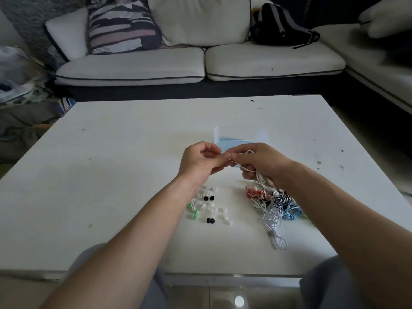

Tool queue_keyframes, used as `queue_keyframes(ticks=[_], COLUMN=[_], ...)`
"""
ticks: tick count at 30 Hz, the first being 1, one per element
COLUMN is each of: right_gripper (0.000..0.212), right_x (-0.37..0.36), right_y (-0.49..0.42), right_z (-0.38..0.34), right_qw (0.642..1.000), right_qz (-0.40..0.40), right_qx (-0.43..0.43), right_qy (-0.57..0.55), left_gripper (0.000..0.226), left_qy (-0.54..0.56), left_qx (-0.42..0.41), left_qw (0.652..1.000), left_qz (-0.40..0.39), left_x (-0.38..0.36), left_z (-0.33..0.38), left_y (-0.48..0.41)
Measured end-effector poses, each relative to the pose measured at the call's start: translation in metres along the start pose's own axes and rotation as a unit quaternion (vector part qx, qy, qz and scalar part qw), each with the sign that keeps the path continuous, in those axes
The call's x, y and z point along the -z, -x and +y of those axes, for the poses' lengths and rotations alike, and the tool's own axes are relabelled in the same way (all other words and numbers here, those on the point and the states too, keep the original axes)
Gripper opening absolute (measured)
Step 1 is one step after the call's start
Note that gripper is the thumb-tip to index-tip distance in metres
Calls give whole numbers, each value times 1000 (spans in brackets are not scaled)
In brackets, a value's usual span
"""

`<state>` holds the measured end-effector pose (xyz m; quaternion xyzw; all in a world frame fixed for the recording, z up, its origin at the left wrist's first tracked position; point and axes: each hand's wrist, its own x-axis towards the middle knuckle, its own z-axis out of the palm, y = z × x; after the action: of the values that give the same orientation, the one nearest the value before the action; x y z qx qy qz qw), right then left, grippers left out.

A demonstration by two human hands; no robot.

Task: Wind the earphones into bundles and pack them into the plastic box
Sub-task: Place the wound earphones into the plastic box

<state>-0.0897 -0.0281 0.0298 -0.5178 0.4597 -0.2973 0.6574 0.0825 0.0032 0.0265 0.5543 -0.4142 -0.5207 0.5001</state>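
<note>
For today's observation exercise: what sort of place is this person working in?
Probably a home living room: a white sofa with a striped cushion, and a white table strewn with earphones.

The 2 forearms reach forward, left hand and right hand meeting at curled fingertips, both pinching a white earphone cable.
</note>
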Motion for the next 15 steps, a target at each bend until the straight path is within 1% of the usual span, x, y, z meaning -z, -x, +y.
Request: queue_keyframes(ticks=[2,4,5,6,7,8,9,10,12,15], right_gripper=[14,8,6,5,5,6,7,6,6,8], right_x=[0,0,0,0,0,0,0,0,-2,-5], right_y=[-1,-4,-7,-9,-11,-13,-14,-15,-17,-22], right_z=[1,5,8,10,12,15,16,17,19,24], right_qw=[1000,998,996,993,990,987,986,985,986,986], right_qz=[2,38,66,94,117,132,138,139,131,121], right_qx=[4,-8,-19,-30,-40,-49,-56,-59,-61,-65], right_qy=[25,48,53,58,65,73,79,82,87,99], left_gripper=[16,8,6,5,7,9,11,12,12,14], left_qy=[11,-5,-46,-128,-244,-355,-437,-490,-542,-585], left_qx=[15,26,21,0,-30,-49,-48,-32,-3,-9], left_qw=[1000,999,999,992,969,934,897,869,836,804], left_qz=[-11,-17,-14,-7,-6,-19,-38,-60,-83,-105], left_x=[1,4,7,11,15,18,20,20,17,9], left_z=[0,-1,-4,-8,-13,-18,-23,-29,-39,-49], left_y=[-1,-5,-8,-13,-18,-22,-24,-26,-26,-29])
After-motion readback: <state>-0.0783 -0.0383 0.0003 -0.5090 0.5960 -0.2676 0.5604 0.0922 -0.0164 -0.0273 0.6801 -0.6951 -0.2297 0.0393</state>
